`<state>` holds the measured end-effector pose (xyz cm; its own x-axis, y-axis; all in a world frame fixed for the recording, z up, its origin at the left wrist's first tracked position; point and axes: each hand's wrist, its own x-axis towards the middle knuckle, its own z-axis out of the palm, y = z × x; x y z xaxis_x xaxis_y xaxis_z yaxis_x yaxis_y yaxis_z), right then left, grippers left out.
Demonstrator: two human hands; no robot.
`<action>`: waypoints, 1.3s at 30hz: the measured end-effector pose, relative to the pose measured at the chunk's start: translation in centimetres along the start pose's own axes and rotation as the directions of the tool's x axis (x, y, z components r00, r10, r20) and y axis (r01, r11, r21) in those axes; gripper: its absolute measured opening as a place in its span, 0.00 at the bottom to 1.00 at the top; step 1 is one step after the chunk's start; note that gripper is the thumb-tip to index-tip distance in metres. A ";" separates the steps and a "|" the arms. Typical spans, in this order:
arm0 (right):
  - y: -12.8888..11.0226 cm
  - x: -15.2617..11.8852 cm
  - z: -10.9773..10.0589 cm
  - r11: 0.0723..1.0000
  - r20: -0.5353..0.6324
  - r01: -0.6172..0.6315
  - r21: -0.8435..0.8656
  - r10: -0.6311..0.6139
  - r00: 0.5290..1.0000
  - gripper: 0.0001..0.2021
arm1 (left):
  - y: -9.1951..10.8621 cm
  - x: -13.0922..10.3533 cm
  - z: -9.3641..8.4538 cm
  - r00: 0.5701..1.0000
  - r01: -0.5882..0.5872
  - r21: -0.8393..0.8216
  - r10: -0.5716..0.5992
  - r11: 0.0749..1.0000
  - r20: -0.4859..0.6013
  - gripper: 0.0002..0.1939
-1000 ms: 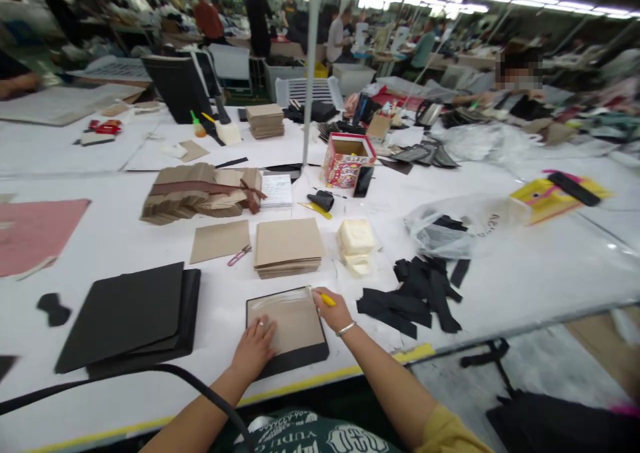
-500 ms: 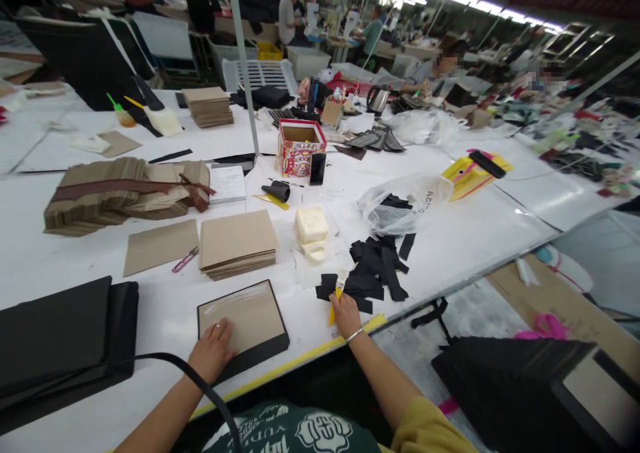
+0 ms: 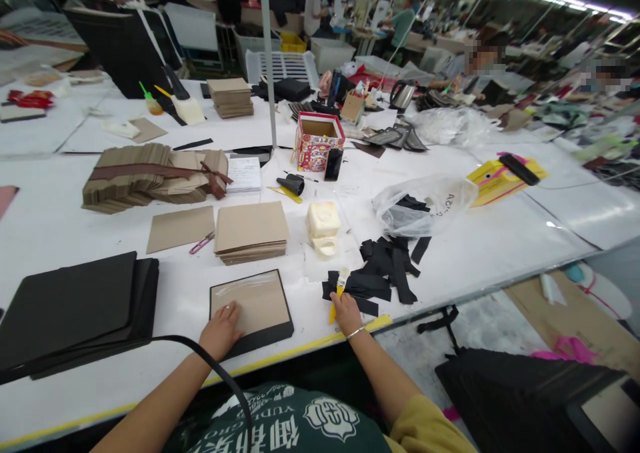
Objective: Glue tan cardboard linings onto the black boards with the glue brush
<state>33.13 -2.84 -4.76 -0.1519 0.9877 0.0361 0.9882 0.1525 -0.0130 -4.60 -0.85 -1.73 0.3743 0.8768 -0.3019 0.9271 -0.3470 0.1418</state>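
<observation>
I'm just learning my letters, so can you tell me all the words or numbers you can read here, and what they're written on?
"YUDU", seen upside down, partly blurred: on the green apron below the hands.
Chinese characters in white, upside down: same apron; too hard to read surely.
Grey letters, maybe "AS": on the clear plastic bag; too blurred to be sure.
Colourful print on the red box: too small to read.
Lines on the white notepad: too small to read.

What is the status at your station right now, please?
Left hand flat on the black-edged board. Right hand grips the yellow brush, bristles at the black strips. Nothing between the hands.
</observation>
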 end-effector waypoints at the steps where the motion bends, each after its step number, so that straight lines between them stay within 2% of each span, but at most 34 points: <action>1: -0.1 0.2 -0.2 1.000 0.014 -0.006 0.003 0.006 1.000 0.14 | 0.0 0.0 -0.1 1.000 0.000 -0.002 0.000 1.000 -0.004 0.27; 6: -0.6 1.0 -1.6 0.992 0.032 -0.037 0.119 0.034 0.999 0.13 | -0.1 -0.2 -0.4 1.000 -0.003 -0.009 0.003 1.000 -0.017 0.27; 8: -1.4 1.3 -2.8 0.973 0.008 -0.079 0.216 0.080 0.997 0.11 | -0.1 -0.3 -0.6 0.998 0.038 -0.032 -0.039 0.999 -0.043 0.27; 11: -3.7 2.0 -5.3 0.856 0.006 -0.139 0.498 0.157 0.988 0.11 | 0.7 -0.4 -1.6 0.983 0.074 -0.140 -0.095 0.987 -0.154 0.29; 13: -5.8 2.8 -7.3 0.728 0.044 -0.135 0.672 0.143 0.989 0.12 | 2.1 -0.2 -3.1 0.973 -0.012 -0.301 -0.058 0.954 -0.224 0.32; 15: -7.9 3.6 -9.1 0.620 0.081 -0.094 0.779 0.050 0.996 0.12 | 4.0 0.4 -5.1 0.971 -0.119 -0.534 -0.015 0.837 -0.240 0.36; 17: -9.8 4.4 -10.5 0.530 0.098 -0.042 0.847 -0.077 0.992 0.12 | 5.6 1.2 -7.0 0.986 -0.109 -0.773 -0.029 0.625 -0.162 0.38; 19: -11.4 5.1 -11.2 0.461 0.097 -0.006 0.887 -0.173 0.980 0.11 | 6.5 1.8 -8.5 1.000 -0.005 -0.910 0.024 0.415 0.005 0.29; 21: -12.6 5.5 -11.3 0.424 0.105 -0.018 0.906 -0.185 0.977 0.11 | 6.5 2.0 -9.0 0.989 0.128 -0.954 0.041 0.273 0.144 0.16; 22: -13.1 5.5 -11.1 0.413 0.120 -0.039 0.910 -0.171 0.978 0.11 | 6.2 1.9 -8.9 0.982 0.180 -0.960 0.009 0.215 0.186 0.14; 25: -14.1 4.9 -9.9 0.418 0.189 -0.115 0.901 -0.140 0.972 0.15 | 4.5 1.0 -7.6 0.959 0.239 -0.971 -0.161 0.020 0.232 0.14; 28: -14.5 4.0 -8.4 0.511 0.256 -0.155 0.845 -0.132 0.958 0.16 | 2.6 0.1 -5.7 0.913 0.235 -0.959 -0.303 -0.160 0.274 0.15; 31: -14.4 3.9 -7.1 0.583 0.280 -0.196 0.788 -0.055 0.958 0.13 | 0.8 -0.3 -4.3 0.853 0.239 -0.929 -0.397 -0.283 0.340 0.18; 33: -14.1 4.6 -6.4 0.597 0.268 -0.211 0.774 -0.007 0.963 0.13 | -0.2 -0.3 -3.7 0.832 0.241 -0.916 -0.418 -0.322 0.366 0.19; 35: -13.8 5.9 -5.7 0.619 0.232 -0.202 0.759 0.033 0.972 0.14 | -1.2 -0.1 -3.2 0.819 0.237 -0.917 -0.441 -0.322 0.367 0.19; 39: -14.0 9.0 -4.5 0.680 0.142 -0.198 0.705 0.139 0.980 0.15 | -2.8 1.0 -2.6 0.773 0.241 -0.940 -0.538 -0.240 0.336 0.17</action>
<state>18.02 3.75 0.24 -0.0143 0.9940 -0.1081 0.6897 -0.0685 -0.7209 -6.86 1.88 0.07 -0.2028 0.7528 -0.6263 -0.1508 0.6079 0.7796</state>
